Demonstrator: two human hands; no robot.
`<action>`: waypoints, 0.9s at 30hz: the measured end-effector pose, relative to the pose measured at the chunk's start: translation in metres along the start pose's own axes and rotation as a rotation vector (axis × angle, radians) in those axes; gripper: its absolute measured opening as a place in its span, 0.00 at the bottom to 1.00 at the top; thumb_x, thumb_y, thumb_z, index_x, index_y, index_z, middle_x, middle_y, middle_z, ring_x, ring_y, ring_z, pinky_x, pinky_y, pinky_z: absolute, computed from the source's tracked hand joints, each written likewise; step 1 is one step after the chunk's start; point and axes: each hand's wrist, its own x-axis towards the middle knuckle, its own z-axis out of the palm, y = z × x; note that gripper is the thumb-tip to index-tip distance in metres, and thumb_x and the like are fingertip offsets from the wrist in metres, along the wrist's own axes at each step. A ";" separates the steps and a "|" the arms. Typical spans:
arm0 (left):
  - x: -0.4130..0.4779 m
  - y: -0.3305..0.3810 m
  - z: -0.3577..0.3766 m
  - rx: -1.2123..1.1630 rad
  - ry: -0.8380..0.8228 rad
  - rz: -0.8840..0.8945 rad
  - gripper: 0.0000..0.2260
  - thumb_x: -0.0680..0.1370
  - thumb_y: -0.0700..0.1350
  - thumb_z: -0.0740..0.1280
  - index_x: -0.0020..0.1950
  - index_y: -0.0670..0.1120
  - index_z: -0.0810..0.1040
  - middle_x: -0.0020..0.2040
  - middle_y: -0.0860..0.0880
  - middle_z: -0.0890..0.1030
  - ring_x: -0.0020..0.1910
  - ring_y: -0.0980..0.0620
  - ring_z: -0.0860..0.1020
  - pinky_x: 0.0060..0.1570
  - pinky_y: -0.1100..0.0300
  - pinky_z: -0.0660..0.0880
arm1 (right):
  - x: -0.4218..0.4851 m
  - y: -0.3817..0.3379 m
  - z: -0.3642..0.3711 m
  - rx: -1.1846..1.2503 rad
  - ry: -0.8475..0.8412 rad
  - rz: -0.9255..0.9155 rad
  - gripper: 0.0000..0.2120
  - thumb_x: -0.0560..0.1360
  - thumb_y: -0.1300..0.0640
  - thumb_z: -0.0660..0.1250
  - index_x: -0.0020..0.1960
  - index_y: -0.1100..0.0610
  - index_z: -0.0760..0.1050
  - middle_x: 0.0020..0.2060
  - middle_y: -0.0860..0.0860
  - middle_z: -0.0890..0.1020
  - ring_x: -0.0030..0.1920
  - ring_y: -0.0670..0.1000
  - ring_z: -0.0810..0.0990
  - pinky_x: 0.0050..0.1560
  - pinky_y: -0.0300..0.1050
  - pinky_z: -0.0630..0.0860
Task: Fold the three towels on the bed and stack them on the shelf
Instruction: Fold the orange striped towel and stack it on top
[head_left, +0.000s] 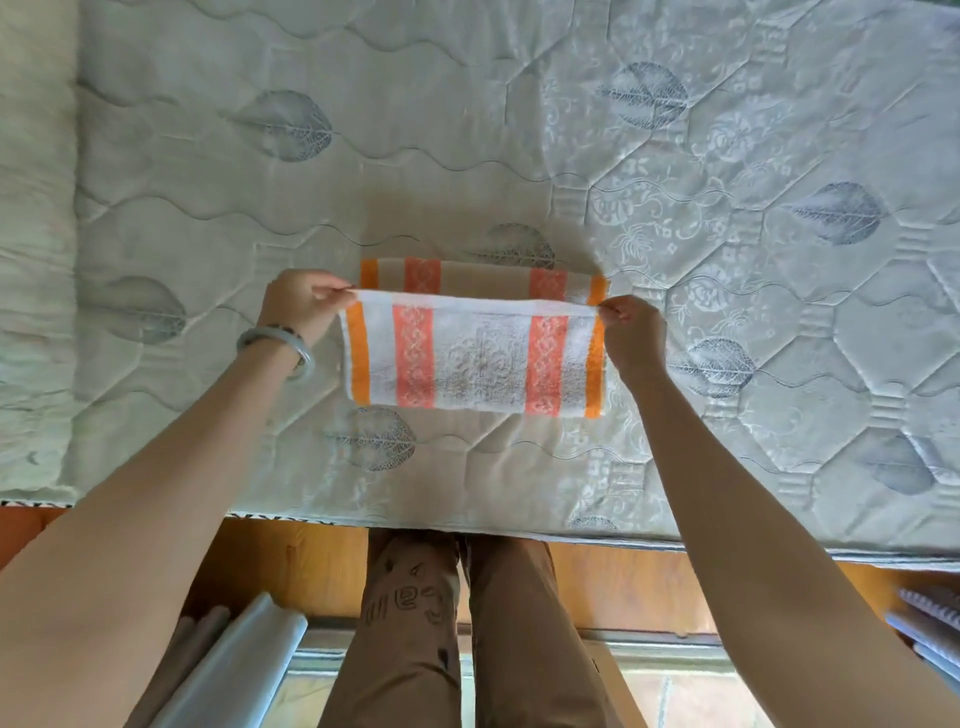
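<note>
A white towel (475, 358) with orange and coral stripes lies on the quilted mattress (467, 156), near its front edge. Its near part is lifted and doubled over, and the far part still lies flat behind the raised edge. My left hand (301, 306) pinches the raised edge at its left corner. My right hand (631, 332) pinches the same edge at the right corner. The edge is stretched taut between both hands. No other towel and no shelf are in view.
A pale folded blanket (31, 234) lies along the mattress's left side. Below the mattress runs the wooden bed frame (291, 561). My legs stand against it. A rolled plastic sheet (234, 670) is at the lower left and stacked notebooks (930, 623) at the lower right.
</note>
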 end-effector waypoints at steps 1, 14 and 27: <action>0.008 0.002 0.002 -0.001 0.002 -0.005 0.08 0.73 0.44 0.71 0.50 0.43 0.84 0.45 0.48 0.83 0.46 0.51 0.80 0.49 0.61 0.73 | 0.007 0.000 0.004 -0.005 0.007 -0.005 0.09 0.76 0.63 0.64 0.53 0.61 0.81 0.49 0.57 0.84 0.51 0.56 0.80 0.52 0.44 0.73; 0.064 0.008 0.038 0.257 0.102 -0.050 0.15 0.73 0.43 0.68 0.59 0.42 0.79 0.55 0.41 0.81 0.56 0.42 0.77 0.56 0.54 0.71 | 0.061 0.002 0.039 -0.133 0.076 -0.094 0.09 0.75 0.62 0.64 0.54 0.60 0.79 0.52 0.61 0.76 0.55 0.62 0.74 0.57 0.54 0.72; 0.011 -0.007 0.132 0.880 -0.262 0.603 0.44 0.72 0.68 0.53 0.75 0.35 0.54 0.75 0.36 0.59 0.76 0.40 0.55 0.73 0.39 0.52 | -0.013 -0.022 0.150 -0.671 -0.112 -0.767 0.26 0.80 0.48 0.47 0.76 0.55 0.57 0.75 0.58 0.60 0.75 0.58 0.57 0.74 0.58 0.43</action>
